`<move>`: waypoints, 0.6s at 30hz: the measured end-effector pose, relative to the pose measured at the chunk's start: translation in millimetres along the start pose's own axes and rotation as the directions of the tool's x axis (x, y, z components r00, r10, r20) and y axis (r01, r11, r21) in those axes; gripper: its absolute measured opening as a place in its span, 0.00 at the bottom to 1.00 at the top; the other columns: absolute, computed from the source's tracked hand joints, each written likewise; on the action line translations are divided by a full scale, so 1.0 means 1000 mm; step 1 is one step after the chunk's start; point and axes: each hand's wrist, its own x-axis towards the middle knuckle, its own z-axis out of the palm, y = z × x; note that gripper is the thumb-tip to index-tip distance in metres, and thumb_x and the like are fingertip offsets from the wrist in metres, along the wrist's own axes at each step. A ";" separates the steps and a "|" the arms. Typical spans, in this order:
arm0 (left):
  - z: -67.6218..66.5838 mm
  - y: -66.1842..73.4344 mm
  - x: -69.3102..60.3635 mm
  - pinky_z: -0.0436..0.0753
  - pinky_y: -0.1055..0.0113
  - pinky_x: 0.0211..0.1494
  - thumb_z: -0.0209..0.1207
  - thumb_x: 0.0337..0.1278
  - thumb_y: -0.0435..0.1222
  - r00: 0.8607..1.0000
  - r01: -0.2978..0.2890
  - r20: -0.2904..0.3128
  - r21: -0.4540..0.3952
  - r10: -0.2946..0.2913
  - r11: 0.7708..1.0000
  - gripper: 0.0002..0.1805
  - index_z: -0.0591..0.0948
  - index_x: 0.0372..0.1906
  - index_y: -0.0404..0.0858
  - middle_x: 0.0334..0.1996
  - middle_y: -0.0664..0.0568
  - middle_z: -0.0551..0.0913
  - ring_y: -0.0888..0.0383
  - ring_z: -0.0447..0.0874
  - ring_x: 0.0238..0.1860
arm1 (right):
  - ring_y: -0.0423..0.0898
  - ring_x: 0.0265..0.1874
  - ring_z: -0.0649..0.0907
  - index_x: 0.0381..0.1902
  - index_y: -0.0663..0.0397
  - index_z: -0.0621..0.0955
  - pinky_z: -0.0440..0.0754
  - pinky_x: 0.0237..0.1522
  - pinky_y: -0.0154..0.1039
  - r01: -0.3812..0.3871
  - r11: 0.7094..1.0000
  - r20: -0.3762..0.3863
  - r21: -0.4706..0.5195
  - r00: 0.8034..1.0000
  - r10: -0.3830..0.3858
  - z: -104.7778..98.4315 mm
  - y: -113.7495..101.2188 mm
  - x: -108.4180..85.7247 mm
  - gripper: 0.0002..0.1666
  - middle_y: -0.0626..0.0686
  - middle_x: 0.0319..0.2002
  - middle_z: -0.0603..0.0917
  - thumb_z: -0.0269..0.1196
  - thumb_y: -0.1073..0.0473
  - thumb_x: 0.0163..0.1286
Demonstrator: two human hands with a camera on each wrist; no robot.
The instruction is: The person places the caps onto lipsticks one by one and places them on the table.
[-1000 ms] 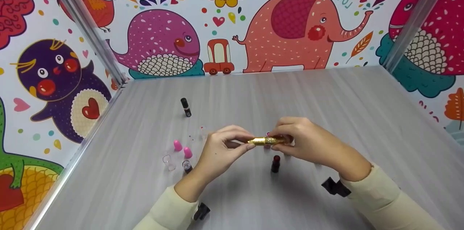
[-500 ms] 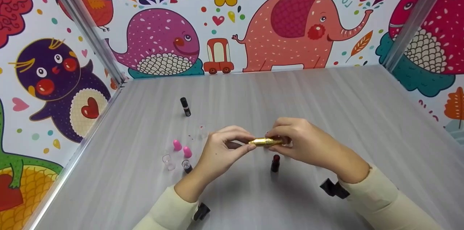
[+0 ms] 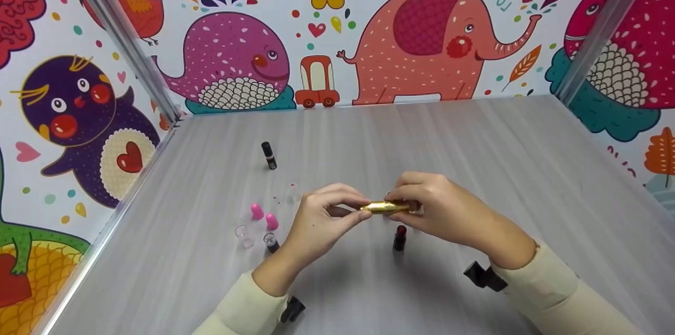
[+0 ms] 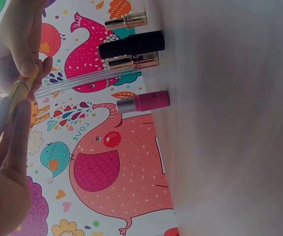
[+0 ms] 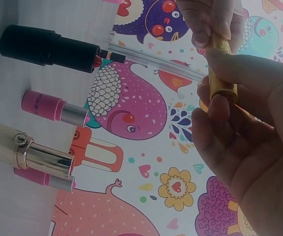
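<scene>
Both hands hold a gold lipstick tube (image 3: 381, 207) level above the table. My left hand (image 3: 329, 216) pinches its left end between thumb and fingers. The right hand (image 3: 443, 209) grips the other end, with its fingers covering part of it. In the right wrist view, the gold tube (image 5: 220, 73) spans both hands. Below them, a black lipstick (image 3: 399, 240) with its red tip bare stands on the table. Pink-and-silver lipsticks (image 5: 43, 105) and a pale gold lipstick (image 5: 28, 152) also stand there; the hands mostly hide them in the head view.
Left of the hands are two pink pieces (image 3: 257, 211), a clear cap (image 3: 244, 236) and a small black piece with a clear top (image 3: 271, 242). A black tube (image 3: 269, 155) stands farther back. Printed wall panels (image 3: 327, 34) border the grey table (image 3: 501, 150).
My right fingers have shifted slightly left along the gold lipstick tube, hiding a pink bit behind them. The left hand keeps its pinch almost unmoved.
</scene>
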 end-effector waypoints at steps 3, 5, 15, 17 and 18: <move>0.000 0.000 0.000 0.93 0.62 0.46 0.75 0.61 0.30 1.000 -0.007 0.000 0.002 0.007 1.000 0.07 0.93 0.44 0.37 0.42 0.52 0.90 0.55 0.91 0.44 | 0.36 0.29 0.82 0.43 0.56 0.91 0.84 0.29 0.27 0.008 1.000 -0.005 0.002 1.000 -0.008 0.000 -0.001 0.000 0.12 0.46 0.35 0.84 0.80 0.68 0.62; 0.000 0.001 0.000 0.93 0.62 0.46 0.75 0.61 0.30 1.000 -0.013 0.001 0.000 0.013 1.000 0.07 0.93 0.44 0.36 0.42 0.51 0.90 0.55 0.91 0.44 | 0.36 0.29 0.83 0.44 0.56 0.91 0.84 0.30 0.26 0.012 1.000 -0.007 0.004 1.000 -0.012 0.000 -0.001 -0.001 0.13 0.46 0.36 0.84 0.80 0.68 0.62; 0.001 0.000 -0.001 0.93 0.61 0.45 0.76 0.60 0.29 1.000 -0.027 0.003 -0.003 0.027 1.000 0.07 0.93 0.43 0.36 0.41 0.51 0.90 0.55 0.91 0.44 | 0.37 0.30 0.84 0.44 0.56 0.90 0.86 0.30 0.27 0.028 1.000 -0.018 0.012 0.999 -0.028 0.001 -0.002 -0.001 0.14 0.46 0.36 0.84 0.80 0.69 0.60; 0.001 0.000 -0.001 0.93 0.61 0.46 0.76 0.60 0.30 1.000 -0.028 0.002 -0.003 0.028 1.000 0.07 0.93 0.43 0.36 0.41 0.51 0.90 0.55 0.91 0.43 | 0.37 0.30 0.85 0.44 0.56 0.90 0.87 0.30 0.29 0.030 0.999 -0.017 0.013 0.999 -0.029 0.000 -0.002 0.000 0.14 0.46 0.36 0.84 0.80 0.70 0.60; 0.001 0.000 -0.001 0.93 0.62 0.46 0.76 0.60 0.30 1.000 -0.027 0.003 -0.002 0.027 1.000 0.07 0.93 0.43 0.36 0.41 0.51 0.90 0.55 0.90 0.43 | 0.38 0.31 0.85 0.44 0.56 0.90 0.87 0.30 0.29 0.030 0.999 -0.016 0.013 0.999 -0.030 0.000 -0.002 0.000 0.14 0.46 0.36 0.84 0.80 0.70 0.60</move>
